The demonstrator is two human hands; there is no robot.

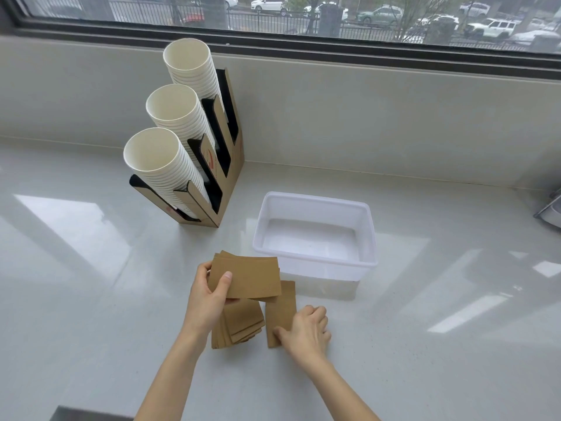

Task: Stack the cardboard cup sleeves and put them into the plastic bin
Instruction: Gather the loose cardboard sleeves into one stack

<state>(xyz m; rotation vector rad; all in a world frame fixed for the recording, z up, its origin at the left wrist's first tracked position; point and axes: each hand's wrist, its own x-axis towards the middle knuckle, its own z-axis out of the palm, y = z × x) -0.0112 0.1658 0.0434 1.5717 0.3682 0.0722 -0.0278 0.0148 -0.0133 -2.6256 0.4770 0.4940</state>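
Glossy pale counter (425, 344) under a wide window (303, 22) — daylight (parked cars outside).

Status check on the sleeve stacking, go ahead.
Left hand holds sleeve stack; right hand on single sleeve. Loose pile on counter. Plastic bin empty, path clear.

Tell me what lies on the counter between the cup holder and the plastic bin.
Nothing: in the head view, the counter between the cup holder and the plastic bin is bare and glossy.
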